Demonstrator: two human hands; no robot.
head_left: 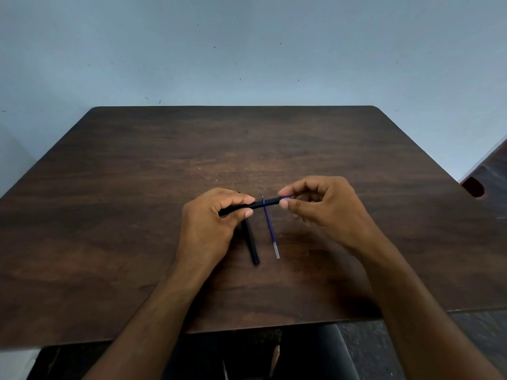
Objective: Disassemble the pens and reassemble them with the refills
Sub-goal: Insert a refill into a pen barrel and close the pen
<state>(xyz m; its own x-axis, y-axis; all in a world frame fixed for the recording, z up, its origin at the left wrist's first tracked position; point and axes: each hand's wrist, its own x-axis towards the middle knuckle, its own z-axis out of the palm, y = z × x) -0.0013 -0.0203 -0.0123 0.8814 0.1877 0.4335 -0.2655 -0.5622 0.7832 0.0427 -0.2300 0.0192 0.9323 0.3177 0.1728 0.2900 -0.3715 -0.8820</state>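
Place: a plain indoor room, kind unclear
Worktop (137, 187): dark wood-grain, rounded far corners
Wall (247, 50): bare pale blue, small dark specks, just beyond
Far right: part of other dark wooden furniture (491, 174)

Two bare forearms are seen coming up from the bottom edge, with no sleeves visible anywhere along them. The left hand (212, 220) is shown uncovered: no glove, no ring, no watch or band at the wrist. The right hand (326, 207) is likewise seen bare, its short fingernails caught pale by the light. Below the table edge, dark clothing is glimpsed over the lap, its detail lost in shadow.
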